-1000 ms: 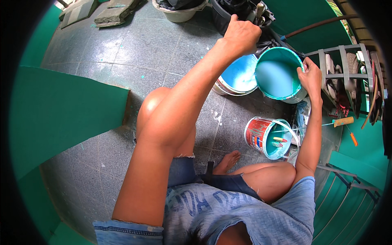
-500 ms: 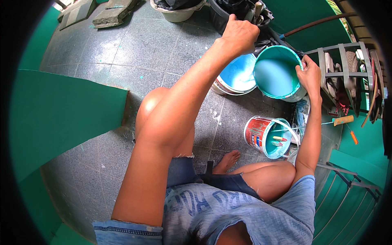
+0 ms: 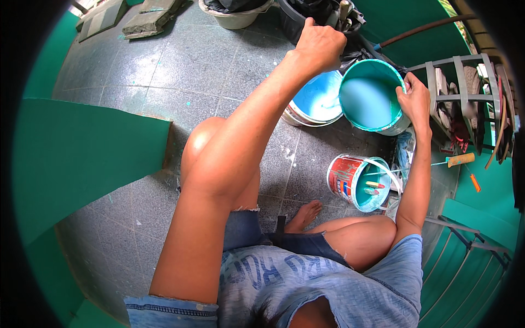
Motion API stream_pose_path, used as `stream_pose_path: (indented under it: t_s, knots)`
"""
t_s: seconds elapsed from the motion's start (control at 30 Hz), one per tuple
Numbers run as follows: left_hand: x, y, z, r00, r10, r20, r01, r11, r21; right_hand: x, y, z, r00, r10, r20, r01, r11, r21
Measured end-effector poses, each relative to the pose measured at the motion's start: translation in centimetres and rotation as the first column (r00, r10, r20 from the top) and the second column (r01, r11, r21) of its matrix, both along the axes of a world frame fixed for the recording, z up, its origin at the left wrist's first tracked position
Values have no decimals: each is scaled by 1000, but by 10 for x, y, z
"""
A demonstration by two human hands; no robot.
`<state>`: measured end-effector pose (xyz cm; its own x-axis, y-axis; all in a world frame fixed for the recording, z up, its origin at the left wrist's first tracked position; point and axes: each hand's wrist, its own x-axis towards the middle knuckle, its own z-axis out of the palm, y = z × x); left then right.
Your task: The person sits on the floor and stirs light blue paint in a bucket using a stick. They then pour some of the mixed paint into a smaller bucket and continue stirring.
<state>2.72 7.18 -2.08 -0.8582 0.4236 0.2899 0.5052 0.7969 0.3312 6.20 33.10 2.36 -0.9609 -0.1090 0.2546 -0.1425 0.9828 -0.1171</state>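
My left hand [image 3: 321,46] is closed in a fist above the far side of a white bucket [image 3: 296,116] whose inside looks pale blue. What its fingers hold, if anything, is hidden. With my right hand [image 3: 414,103] I grip the right rim of a teal-stained bucket [image 3: 396,129], which is tilted toward me beside the white one. Its inside is coated in teal and bluish liquid shows in it. Nearer to me, a smaller red and white paint bucket [image 3: 340,176] leans toward the right, with brushes [image 3: 374,188] inside and its white handle [image 3: 389,174] hanging over the opening.
A paint roller [image 3: 460,160] rests beyond the small bucket. On the right stand a grey shoe rack [image 3: 462,82] and a folded metal rack [image 3: 467,243]. Black and grey tubs [image 3: 232,21] and stone slabs [image 3: 149,23] lie at the far side. A green wall [image 3: 93,158] juts in from the left.
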Motion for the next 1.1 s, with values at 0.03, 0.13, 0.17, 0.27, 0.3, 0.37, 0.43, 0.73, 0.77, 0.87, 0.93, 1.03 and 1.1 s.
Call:
stream_pose_path:
  t_s: [0.03,0.13,0.17,0.27,0.3,0.37,0.43,0.73,0.77,0.87,0.93,1.03,1.1]
  knots:
    - [0,0,-1,1000,-2,4,2,1000,0,0,0,-1,1000,-1,0,1,1000,-2]
    - [0,2,-2,1000,9,-25,-9,1000,-15,1,-2,1,1000,3,1,-3,1000,-2]
    - [0,2,-3,1000,9,-21,-9,1000,-15,1,-2,1,1000,4,1,-4,1000,-3]
    - [0,2,-2,1000,7,-17,-8,1000,-14,1,-2,1,1000,5,3,-5,1000,-4]
    - [0,3,-3,1000,8,-20,-8,1000,-14,1,-2,1,1000,4,6,-4,1000,-4]
    - [-1,3,-4,1000,7,-25,-8,1000,-14,1,-3,2,1000,5,5,-5,1000,-2]
    - [-1,3,-4,1000,6,-27,-6,1000,-12,1,-4,2,1000,9,-2,-9,1000,4]
    - [-1,4,-3,1000,13,-16,-14,999,-33,1,-3,1,1000,13,-4,-13,1000,10]
    - [-1,4,-3,1000,11,-20,-12,999,-31,1,-3,2,1000,14,-4,-14,1000,9]
    - [-2,4,-6,1000,10,-28,-11,1000,-27,1,-5,1,1000,18,-3,-18,1000,5]
    - [-1,3,-6,999,6,-32,-7,1000,-20,1,-3,0,1000,17,-6,-17,1000,7]
    - [-3,4,-9,999,3,-32,-4,1000,-20,1,0,-2,1000,25,-14,-25,1000,7]
    - [-4,2,-11,998,-29,-55,32,999,45,-2,6,-4,1000,28,1,-28,1000,8]
